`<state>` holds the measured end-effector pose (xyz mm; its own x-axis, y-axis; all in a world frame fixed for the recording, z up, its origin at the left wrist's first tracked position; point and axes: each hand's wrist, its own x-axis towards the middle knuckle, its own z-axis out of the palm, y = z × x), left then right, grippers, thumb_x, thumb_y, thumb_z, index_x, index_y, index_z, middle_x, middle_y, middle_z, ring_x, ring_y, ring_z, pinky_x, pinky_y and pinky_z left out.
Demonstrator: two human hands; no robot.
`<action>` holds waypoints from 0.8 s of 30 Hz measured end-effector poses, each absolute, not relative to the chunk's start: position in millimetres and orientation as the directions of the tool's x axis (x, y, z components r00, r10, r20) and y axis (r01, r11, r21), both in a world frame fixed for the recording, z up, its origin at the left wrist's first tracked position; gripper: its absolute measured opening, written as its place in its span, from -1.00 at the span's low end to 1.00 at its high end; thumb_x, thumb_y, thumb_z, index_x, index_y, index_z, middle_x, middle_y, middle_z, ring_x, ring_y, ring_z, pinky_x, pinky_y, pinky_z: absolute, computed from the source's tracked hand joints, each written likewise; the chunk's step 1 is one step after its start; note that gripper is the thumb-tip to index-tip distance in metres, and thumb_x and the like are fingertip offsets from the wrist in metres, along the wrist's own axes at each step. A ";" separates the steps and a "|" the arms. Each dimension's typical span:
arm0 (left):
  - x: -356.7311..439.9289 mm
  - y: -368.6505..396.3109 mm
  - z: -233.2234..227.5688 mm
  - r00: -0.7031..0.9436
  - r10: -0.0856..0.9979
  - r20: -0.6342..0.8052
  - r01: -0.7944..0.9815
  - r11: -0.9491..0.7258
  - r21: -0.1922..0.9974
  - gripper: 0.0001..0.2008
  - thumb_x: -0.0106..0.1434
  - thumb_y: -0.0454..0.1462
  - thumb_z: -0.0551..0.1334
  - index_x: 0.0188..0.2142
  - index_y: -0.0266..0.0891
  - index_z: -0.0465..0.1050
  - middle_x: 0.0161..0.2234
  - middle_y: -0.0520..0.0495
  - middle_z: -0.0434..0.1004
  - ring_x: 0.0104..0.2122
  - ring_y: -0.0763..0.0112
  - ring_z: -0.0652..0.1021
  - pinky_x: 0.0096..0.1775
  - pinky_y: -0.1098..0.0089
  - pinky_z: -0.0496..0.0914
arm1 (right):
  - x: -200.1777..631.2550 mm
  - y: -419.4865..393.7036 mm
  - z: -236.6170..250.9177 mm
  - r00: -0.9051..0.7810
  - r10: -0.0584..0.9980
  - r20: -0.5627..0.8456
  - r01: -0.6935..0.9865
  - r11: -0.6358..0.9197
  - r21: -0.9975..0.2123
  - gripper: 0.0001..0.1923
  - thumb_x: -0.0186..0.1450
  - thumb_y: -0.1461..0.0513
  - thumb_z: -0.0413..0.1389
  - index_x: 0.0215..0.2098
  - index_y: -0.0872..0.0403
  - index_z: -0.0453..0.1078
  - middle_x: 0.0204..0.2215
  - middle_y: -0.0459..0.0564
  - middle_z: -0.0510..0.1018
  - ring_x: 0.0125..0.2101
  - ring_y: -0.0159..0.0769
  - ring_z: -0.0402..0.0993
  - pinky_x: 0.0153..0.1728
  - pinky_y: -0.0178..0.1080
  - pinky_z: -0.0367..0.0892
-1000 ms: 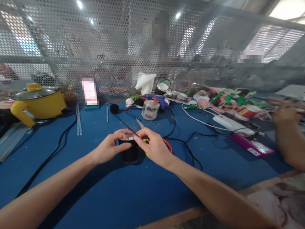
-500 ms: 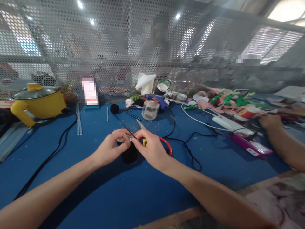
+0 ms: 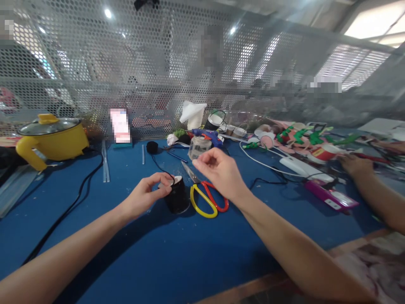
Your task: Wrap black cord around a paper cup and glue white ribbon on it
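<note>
While the small black paper cup with a pale rim (image 3: 177,197) stands tilted on the blue felt-covered table (image 3: 133,245), just left of the scissors with one yellow and one red handle loop (image 3: 205,198), its handling can be judged as follows

Cup: looks light and thin-walled, likely easy to crush or tip; dark wrapping on the wall probably gives some friction. Best hold appears to be the rim or upper wall, pinched gently, not squeezed at mid-body.

Thread: a thin black yarn strand (image 3: 158,164) runs from the cup's top back to a small black yarn ball (image 3: 152,147) near the perforated metal screen (image 3: 95,63). Soft, limp, no stiffness; needs a fingertip pinch.

Left hand (image 3: 147,196): fingers curled, thumb and forefinger closed on the cup's rim at the near-left side, steadying it.

Right hand (image 3: 220,171): raised above the table, well clear of the cup, fingers loosely curled with thumb and fingertips drawn together. Whether it pinches the yarn end I cannot tell; nothing is clearly visible in it.

Nearby: clear plastic jar (image 3: 199,147) behind the right hand; another person's hand (image 3: 354,164) at far right, apart
</note>
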<state>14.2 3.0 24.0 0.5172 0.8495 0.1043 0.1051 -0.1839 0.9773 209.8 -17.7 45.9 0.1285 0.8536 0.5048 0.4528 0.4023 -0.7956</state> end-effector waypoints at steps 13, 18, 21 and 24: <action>6.7 12.4 26.0 0.574 0.809 0.128 0.227 -0.307 0.924 -0.80 0.04 -0.15 0.21 -0.50 -0.25 0.31 -0.12 -0.20 0.36 -0.09 0.22 0.38 0.01 0.19 0.13 | 284.7 66.5 73.6 0.391 0.889 0.238 0.579 -0.037 -0.815 -0.56 0.09 0.13 0.15 -0.82 0.05 0.10 -0.92 -0.16 0.14 -0.63 -0.25 0.41 -0.53 -0.27 0.31; 4.2 12.5 29.5 0.618 0.777 0.116 0.255 -0.338 0.906 -0.81 0.06 -0.17 0.19 -0.50 -0.25 0.30 -0.15 -0.19 0.35 -0.11 0.21 0.38 -0.01 0.17 0.15 | 275.3 83.5 68.8 0.290 0.956 -0.033 0.396 -0.152 -0.906 -0.70 0.02 0.18 0.24 -0.68 0.12 0.23 -0.83 -0.07 0.37 -0.75 -0.33 0.37 -0.71 -0.29 0.35; 3.4 12.2 31.5 0.650 0.750 0.123 0.257 -0.370 0.893 -0.83 0.08 -0.19 0.16 -0.52 -0.26 0.29 -0.19 -0.18 0.36 -0.13 0.23 0.38 -0.04 0.19 0.17 | 271.5 84.2 63.6 0.279 0.957 -0.074 0.303 -0.161 -0.939 -0.75 0.05 0.26 0.23 -0.64 0.15 0.24 -0.83 -0.10 0.37 -0.80 -0.44 0.31 -0.76 -0.37 0.33; 3.6 11.9 31.7 0.650 0.748 0.135 0.246 -0.375 0.894 -0.83 0.08 -0.20 0.15 -0.53 -0.26 0.28 -0.25 -0.13 0.36 -0.17 0.27 0.38 -0.06 0.21 0.19 | 268.9 82.7 58.1 0.306 0.951 -0.050 0.233 -0.126 -0.964 -0.77 0.10 0.31 0.17 -0.63 0.15 0.23 -0.85 -0.18 0.31 -0.83 -0.49 0.26 -0.81 -0.44 0.27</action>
